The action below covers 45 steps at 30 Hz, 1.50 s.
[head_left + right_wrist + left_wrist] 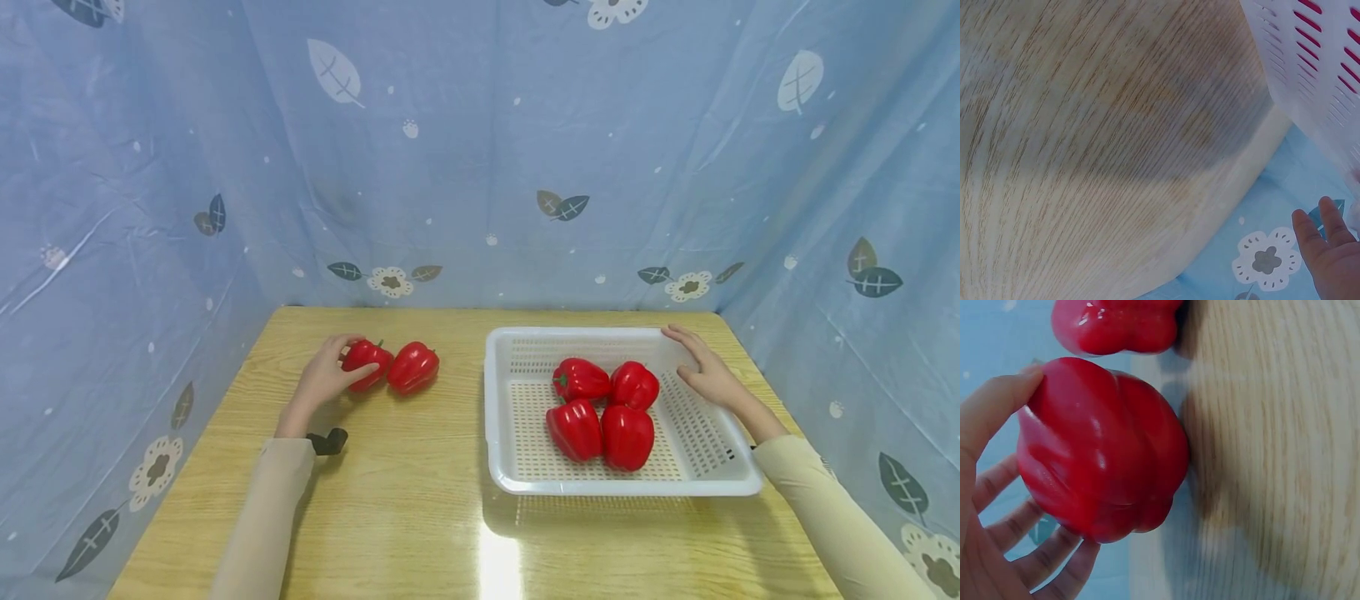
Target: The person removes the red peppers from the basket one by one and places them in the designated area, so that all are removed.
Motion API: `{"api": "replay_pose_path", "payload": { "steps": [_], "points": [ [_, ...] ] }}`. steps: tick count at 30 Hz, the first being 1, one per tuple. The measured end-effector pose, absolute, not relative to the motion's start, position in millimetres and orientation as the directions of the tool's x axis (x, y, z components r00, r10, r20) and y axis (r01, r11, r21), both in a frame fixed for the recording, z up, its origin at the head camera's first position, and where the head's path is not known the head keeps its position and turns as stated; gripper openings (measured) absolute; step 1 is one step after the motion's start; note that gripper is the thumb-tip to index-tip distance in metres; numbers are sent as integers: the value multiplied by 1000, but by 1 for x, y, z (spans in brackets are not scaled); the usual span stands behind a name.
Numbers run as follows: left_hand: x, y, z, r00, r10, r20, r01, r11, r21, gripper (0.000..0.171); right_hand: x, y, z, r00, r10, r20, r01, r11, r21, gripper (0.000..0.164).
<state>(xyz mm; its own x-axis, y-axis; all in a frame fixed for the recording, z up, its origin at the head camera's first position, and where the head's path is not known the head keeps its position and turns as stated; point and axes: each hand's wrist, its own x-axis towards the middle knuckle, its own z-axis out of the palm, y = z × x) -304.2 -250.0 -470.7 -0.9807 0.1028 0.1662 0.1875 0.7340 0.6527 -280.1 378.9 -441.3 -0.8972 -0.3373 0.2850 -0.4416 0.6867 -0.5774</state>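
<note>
A red bell pepper (367, 365) stands at the left of the table, and my left hand (327, 372) holds it from its left side. In the left wrist view the thumb lies along one side of this pepper (1104, 450) and the spread fingertips touch the other. Close beside it on the right lies a second red bell pepper (413, 368). My right hand (708, 375) is at the right rim of a white plastic basket (498, 417), its fingers fairly straight and its thumb over the inner side. Several red bell peppers (628, 437) lie grouped inside the basket.
The basket stands on the right half of a light wooden table (405, 500). A blue patterned curtain (465, 167) encloses the table at the back and both sides. A dark strap piece (328, 442) shows at the left wrist.
</note>
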Motion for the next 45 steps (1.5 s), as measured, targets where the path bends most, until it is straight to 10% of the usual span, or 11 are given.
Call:
{"api": "replay_pose_path", "payload": {
  "steps": [26, 45],
  "points": [
    [-312, -253, -467, -989, 126, 74, 145, 790, 596, 73, -282, 379, -442, -892, -344, 293, -452, 685, -571, 63],
    [-326, -231, -440, -954, 189, 234, 288, 797, 531, 71, -283, 380, -443, -880, -353, 317, -474, 679, -560, 62]
  ]
}}
